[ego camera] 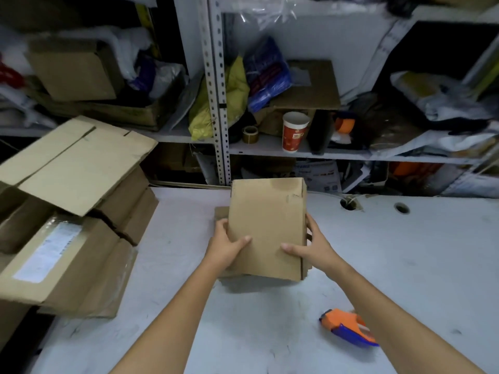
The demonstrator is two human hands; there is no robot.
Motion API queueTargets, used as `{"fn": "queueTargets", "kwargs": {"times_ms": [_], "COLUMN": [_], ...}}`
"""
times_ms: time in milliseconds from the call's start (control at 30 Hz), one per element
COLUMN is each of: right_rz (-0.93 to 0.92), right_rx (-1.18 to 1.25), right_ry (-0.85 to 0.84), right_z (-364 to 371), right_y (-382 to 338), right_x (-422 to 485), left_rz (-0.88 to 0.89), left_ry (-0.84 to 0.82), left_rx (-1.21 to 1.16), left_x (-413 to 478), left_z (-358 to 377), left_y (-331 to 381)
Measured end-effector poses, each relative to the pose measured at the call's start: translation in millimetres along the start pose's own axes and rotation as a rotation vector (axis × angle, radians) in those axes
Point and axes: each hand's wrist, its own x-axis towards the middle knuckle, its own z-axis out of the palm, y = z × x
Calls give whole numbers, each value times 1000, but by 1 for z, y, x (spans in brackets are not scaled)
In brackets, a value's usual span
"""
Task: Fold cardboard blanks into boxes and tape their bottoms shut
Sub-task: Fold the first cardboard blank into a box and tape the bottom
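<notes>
Both hands gripped one flat cardboard blank (266, 225) at its near end. The left hand (226, 248) curled round the left edge with the thumb on top, and the right hand (310, 244) did the same on the right edge.

Head view: the blank sat mid-table, straight ahead of the person, its near end apparently raised off the white table (405, 252). More cardboard showed beneath it; count unclear. An orange and blue tape dispenser (348, 330) lay on the table by the right forearm, well apart from the blank. Stacked boxes (67, 238) stood at the table's left edge.

Judged step: taking up a blank, not yet opened, flaps unfolded, no tape on it. The next move would call for pressing opposite edges to square it up, folding the bottom flaps in, then freeing the right hand for the dispenser.
</notes>
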Motion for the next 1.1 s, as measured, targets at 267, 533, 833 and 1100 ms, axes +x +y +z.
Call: {"fn": "queueTargets", "kwargs": {"times_ms": [267, 533, 833, 1100], "right_rz": [-20, -66, -34, 2], "right_rx": [-205, -175, -177, -177], "right_ry": [-1, 89, 145, 218], "right_z": [-45, -101, -160, -190], "right_y": [-10, 2, 24, 56], "right_x": [-35, -52, -54, -46], "left_rz": [143, 226, 152, 25], "left_ry": [-220, -316, -273, -232], "left_rx": [-21, 8, -20, -74], "left_x": [-12, -27, -42, -39], "left_z": [4, 53, 123, 178], "left_y": [61, 88, 105, 109]}}
